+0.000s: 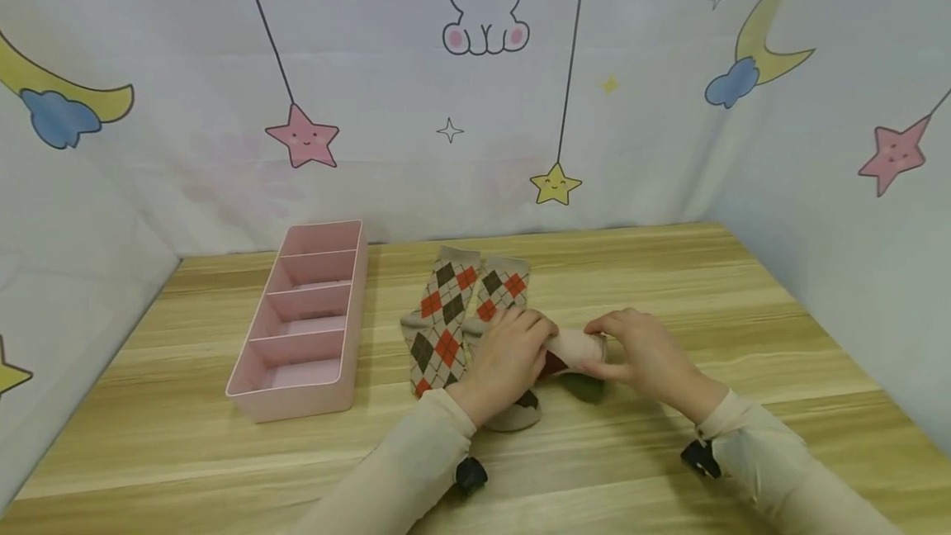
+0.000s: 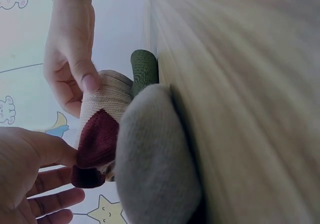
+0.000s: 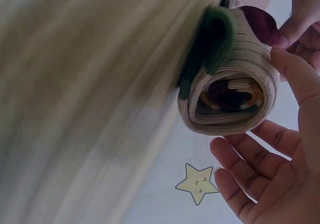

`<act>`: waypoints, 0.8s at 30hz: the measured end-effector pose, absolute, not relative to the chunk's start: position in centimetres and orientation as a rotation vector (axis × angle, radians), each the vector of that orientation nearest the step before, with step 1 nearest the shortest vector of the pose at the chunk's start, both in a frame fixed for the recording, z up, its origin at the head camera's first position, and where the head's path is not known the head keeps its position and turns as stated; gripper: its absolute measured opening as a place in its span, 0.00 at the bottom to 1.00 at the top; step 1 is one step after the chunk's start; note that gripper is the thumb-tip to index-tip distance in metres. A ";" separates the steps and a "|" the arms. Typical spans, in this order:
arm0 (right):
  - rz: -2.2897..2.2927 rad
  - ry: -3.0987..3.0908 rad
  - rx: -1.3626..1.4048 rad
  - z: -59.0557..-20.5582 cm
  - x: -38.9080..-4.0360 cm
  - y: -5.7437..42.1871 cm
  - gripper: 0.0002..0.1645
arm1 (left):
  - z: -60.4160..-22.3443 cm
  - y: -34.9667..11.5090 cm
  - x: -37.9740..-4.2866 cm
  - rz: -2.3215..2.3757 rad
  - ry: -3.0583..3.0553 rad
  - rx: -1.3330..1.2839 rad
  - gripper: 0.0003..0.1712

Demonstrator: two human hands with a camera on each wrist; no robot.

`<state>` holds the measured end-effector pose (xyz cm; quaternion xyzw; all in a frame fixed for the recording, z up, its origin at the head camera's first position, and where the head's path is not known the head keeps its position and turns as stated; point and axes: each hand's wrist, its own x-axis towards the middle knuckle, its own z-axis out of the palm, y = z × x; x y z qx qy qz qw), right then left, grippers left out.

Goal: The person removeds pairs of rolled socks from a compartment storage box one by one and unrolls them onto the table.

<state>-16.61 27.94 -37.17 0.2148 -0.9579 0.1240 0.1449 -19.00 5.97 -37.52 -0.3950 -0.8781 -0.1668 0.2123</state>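
Observation:
Both hands hold a rolled-up cream sock [image 1: 575, 347] with maroon and green patches, low over the table. My left hand [image 1: 508, 362] pinches its left end, thumb against the maroon patch in the left wrist view. At the other end, my right hand [image 1: 654, 357] grips the roll between thumb and fingers. The right wrist view shows the coiled layers of the roll [image 3: 187, 111] and a green flap [image 3: 222, 39] sticking out. Beside the left hand lie two beige argyle socks, one fully visible [image 1: 442, 295], the other [image 1: 501, 283] partly hidden beneath the hand.
To the left stands a pink divided box [image 1: 305, 407] with several compartments. The wood-grain table [image 1: 223, 477] meets a white cloth backdrop [image 1: 394, 188] printed with stars, moons and a rabbit. Dark straps [image 1: 470, 475] show at the wrists.

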 end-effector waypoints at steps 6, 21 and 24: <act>0.324 -2.814 0.588 -37.3 -16.3 27.8 0.29 | -37.4 5.6 -19.2 -0.448 -2.463 -1.128 0.15; 0.360 -2.800 0.611 -37.2 -15.9 26.6 0.23 | -37.0 4.8 -19.6 -0.380 -2.494 -1.201 0.19; 0.387 -2.824 0.614 -37.2 -16.0 26.6 0.22 | -36.9 4.6 -19.5 -0.371 -2.501 -1.208 0.19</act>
